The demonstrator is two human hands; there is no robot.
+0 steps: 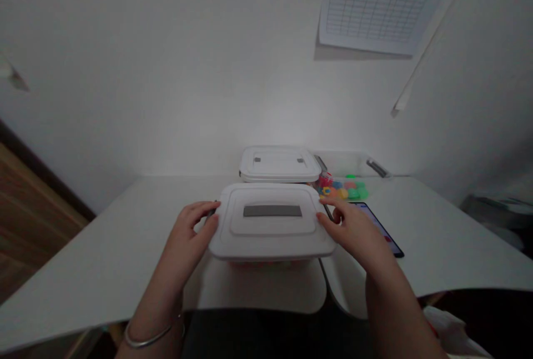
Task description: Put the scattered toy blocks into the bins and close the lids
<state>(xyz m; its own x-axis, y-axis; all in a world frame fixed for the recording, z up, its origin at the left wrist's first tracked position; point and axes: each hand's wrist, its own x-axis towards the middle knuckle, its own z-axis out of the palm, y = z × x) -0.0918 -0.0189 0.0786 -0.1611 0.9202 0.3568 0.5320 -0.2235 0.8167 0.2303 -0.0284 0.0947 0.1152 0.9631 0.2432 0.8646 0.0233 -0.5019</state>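
A lidded storage box (pixel 272 243) sits in front of me, its white lid facing up with a flat grey handle (pixel 272 211) across the middle. Reddish contents show faintly through its front below the rim. My left hand (pixel 192 232) is closed on the box's left side, thumb and fingers at the lid edge by a dark latch. At the opposite side, my right hand (pixel 352 227) pinches the lid edge near another dark latch. The fingertips of both hands are partly hidden against the box.
Behind it stands a second box with a white lid (pixel 278 165). To its right, a clear container (pixel 345 160) is near colourful plastic pieces (pixel 347 189). A phone or tablet (pixel 385 232) lies beside my right hand on the white table (pixel 441 242). A printed sheet (pixel 375 9) hangs on the wall.
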